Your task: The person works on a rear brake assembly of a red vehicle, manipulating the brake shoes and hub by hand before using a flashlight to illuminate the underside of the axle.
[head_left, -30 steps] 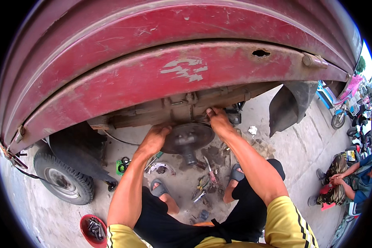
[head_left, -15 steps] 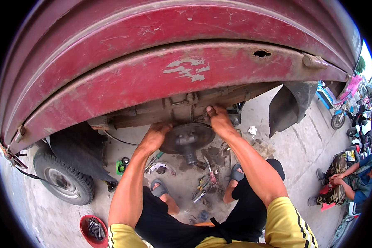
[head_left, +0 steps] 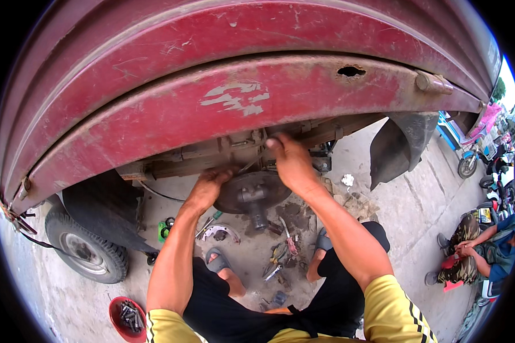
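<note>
Under the red rear panel [head_left: 171, 123] of a vehicle, both my arms reach toward a round dark metal housing [head_left: 226, 200] with a short stub pointing at me. My left hand [head_left: 212, 182] is at the housing's upper left edge, fingers curled and their tips in shadow. Above its upper right side, my right hand [head_left: 294, 166] has bent fingers, slightly blurred. A thin strand [head_left: 250, 164] seems to run between the hands; what they grip is too small and dark to make out.
On the concrete lie a curved brake shoe [head_left: 220, 231], a wrench [head_left: 273, 272] and a green object [head_left: 163, 231]. A red bowl [head_left: 113, 320] holds metal parts. A wheel [head_left: 86, 246] stands left, a black mudflap [head_left: 397, 151] hangs right. A person [head_left: 486, 246] sits at the far right.
My right hand has moved left and slightly up, its fingers blurring. My left hand has shifted a little left. The view has shifted slightly too.
</note>
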`<control>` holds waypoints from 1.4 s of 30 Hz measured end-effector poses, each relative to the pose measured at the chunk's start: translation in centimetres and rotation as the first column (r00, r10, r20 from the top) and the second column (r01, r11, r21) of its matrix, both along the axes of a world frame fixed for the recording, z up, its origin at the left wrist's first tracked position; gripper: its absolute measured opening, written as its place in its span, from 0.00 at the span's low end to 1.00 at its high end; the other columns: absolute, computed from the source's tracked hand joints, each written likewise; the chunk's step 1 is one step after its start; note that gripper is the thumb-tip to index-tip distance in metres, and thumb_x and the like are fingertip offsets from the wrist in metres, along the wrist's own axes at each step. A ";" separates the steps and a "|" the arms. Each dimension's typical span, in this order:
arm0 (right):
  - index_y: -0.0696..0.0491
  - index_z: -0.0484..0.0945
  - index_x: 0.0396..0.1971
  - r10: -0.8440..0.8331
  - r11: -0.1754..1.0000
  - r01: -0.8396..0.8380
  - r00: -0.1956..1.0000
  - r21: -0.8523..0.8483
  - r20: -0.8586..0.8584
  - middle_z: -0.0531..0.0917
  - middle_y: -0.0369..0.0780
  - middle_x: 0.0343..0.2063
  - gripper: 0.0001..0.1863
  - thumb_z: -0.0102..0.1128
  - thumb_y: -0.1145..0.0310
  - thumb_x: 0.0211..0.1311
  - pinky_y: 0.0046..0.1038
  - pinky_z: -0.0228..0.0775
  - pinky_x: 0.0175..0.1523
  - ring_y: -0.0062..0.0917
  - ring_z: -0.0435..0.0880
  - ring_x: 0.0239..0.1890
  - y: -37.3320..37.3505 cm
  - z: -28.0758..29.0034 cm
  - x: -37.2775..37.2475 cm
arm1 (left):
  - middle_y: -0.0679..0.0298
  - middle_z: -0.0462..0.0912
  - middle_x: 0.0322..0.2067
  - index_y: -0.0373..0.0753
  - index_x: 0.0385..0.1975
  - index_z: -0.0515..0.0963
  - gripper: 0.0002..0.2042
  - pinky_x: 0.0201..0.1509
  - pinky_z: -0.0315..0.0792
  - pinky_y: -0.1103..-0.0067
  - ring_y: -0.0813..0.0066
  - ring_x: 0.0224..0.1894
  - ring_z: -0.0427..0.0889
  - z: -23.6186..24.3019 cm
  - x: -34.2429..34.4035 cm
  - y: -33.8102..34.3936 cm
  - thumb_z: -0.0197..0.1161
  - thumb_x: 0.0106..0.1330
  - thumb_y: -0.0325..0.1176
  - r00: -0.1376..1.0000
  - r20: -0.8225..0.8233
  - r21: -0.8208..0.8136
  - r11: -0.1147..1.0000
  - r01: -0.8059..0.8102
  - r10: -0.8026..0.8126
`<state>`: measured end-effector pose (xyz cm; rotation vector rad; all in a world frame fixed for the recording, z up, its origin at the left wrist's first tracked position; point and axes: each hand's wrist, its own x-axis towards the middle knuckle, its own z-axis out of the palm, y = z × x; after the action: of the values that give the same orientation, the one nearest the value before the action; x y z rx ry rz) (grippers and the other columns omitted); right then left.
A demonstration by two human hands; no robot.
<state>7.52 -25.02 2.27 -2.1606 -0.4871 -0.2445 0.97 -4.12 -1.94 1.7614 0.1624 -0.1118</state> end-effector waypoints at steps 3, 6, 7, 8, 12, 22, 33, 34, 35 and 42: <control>0.59 0.77 0.40 0.083 0.997 -0.081 0.980 -0.018 0.181 0.81 0.52 0.30 0.15 0.54 0.61 0.65 0.44 0.72 0.43 0.48 0.80 0.36 1.8 1.1 -1.4 | 0.65 0.82 0.37 0.31 0.41 0.80 0.12 0.53 0.67 0.82 0.79 0.43 0.76 -0.8 0.1 0.4 0.50 0.67 0.29 0.994 0.107 0.037 0.999 0.004 -0.008; 0.60 0.77 0.39 0.219 0.973 -0.143 0.823 -0.183 0.524 0.80 0.47 0.28 0.14 0.59 0.65 0.59 0.39 0.73 0.41 0.41 0.77 0.39 4.2 -0.4 -1.6 | 0.61 0.81 0.41 0.30 0.44 0.77 0.13 0.55 0.67 0.79 0.75 0.47 0.75 -2.1 0.3 1.8 0.51 0.66 0.29 0.998 0.016 0.148 0.987 0.064 -0.067; 0.60 0.77 0.38 0.278 0.955 -0.159 0.766 -0.249 0.579 0.79 0.46 0.27 0.14 0.60 0.66 0.57 0.38 0.73 0.41 0.38 0.77 0.40 4.8 -0.6 -1.9 | 0.58 0.81 0.43 0.30 0.44 0.77 0.14 0.56 0.66 0.77 0.72 0.48 0.75 -2.2 0.3 1.8 0.51 0.66 0.32 0.997 0.054 0.170 0.984 0.052 -0.062; 0.59 0.77 0.39 0.283 0.952 -0.154 0.779 -0.265 0.560 0.78 0.46 0.30 0.14 0.59 0.69 0.54 0.35 0.74 0.40 0.37 0.76 0.42 5.6 -0.4 -2.8 | 0.55 0.81 0.44 0.29 0.44 0.77 0.15 0.57 0.66 0.75 0.70 0.50 0.75 -2.1 0.1 1.5 0.51 0.67 0.34 0.994 0.089 0.190 0.981 0.039 -0.057; 0.56 0.78 0.40 0.289 0.932 -0.090 0.770 -0.351 0.569 0.77 0.43 0.37 0.15 0.54 0.70 0.50 0.38 0.72 0.44 0.38 0.74 0.47 7.5 0.1 -4.1 | 0.46 0.72 0.56 0.29 0.56 0.67 0.23 0.64 0.60 0.72 0.63 0.60 0.67 -0.2 -0.4 0.4 0.49 0.69 0.41 0.997 0.020 0.237 0.969 0.065 -0.071; 0.52 0.79 0.37 0.403 0.898 -0.218 0.759 -0.383 0.512 0.78 0.44 0.37 0.13 0.56 0.69 0.49 0.41 0.67 0.51 0.37 0.76 0.49 8.9 -1.5 -2.0 | 0.47 0.60 0.64 0.31 0.64 0.58 0.27 0.69 0.52 0.71 0.60 0.68 0.56 0.1 -0.2 0.2 0.44 0.72 0.44 0.989 -0.033 0.237 0.960 0.151 -0.147; 0.52 0.80 0.33 0.393 0.917 -0.294 0.783 -0.270 0.483 0.80 0.45 0.34 0.10 0.61 0.64 0.52 0.40 0.70 0.45 0.38 0.80 0.40 9.1 -1.8 -1.5 | 0.45 0.57 0.66 0.32 0.66 0.55 0.28 0.70 0.51 0.71 0.58 0.70 0.53 -0.5 0.0 0.4 0.42 0.72 0.45 0.986 -0.037 0.354 0.921 0.163 -0.160; 0.53 0.80 0.33 0.398 0.913 -0.297 0.795 -0.279 0.457 0.80 0.46 0.34 0.10 0.60 0.64 0.53 0.40 0.71 0.45 0.38 0.81 0.40 9.1 -1.7 -1.5 | 0.44 0.57 0.65 0.32 0.66 0.55 0.28 0.70 0.51 0.71 0.57 0.70 0.54 -0.5 0.1 0.6 0.42 0.72 0.45 0.987 -0.050 0.361 0.919 0.162 -0.155; 0.53 0.80 0.33 0.405 0.908 -0.302 0.808 -0.289 0.429 0.80 0.46 0.34 0.10 0.59 0.64 0.55 0.40 0.71 0.46 0.39 0.81 0.40 9.1 -1.1 -1.8 | 0.44 0.58 0.65 0.32 0.66 0.55 0.28 0.70 0.52 0.72 0.57 0.69 0.54 -0.6 0.0 1.0 0.42 0.72 0.45 0.987 -0.066 0.365 0.917 0.161 -0.147; 0.56 0.80 0.41 0.185 0.971 -0.173 0.981 -0.163 0.061 0.83 0.49 0.23 0.17 0.56 0.58 0.60 0.42 0.76 0.39 0.40 0.84 0.30 3.0 0.8 -0.2 | 0.54 0.80 0.42 0.28 0.42 0.77 0.19 0.56 0.63 0.75 0.66 0.46 0.73 -1.9 -0.1 1.0 0.52 0.61 0.38 0.999 -0.005 0.260 0.965 0.044 -0.044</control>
<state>7.33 -22.01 3.08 -2.2491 -0.7635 -0.1934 0.86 -3.09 -3.79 2.0281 0.1428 -0.1266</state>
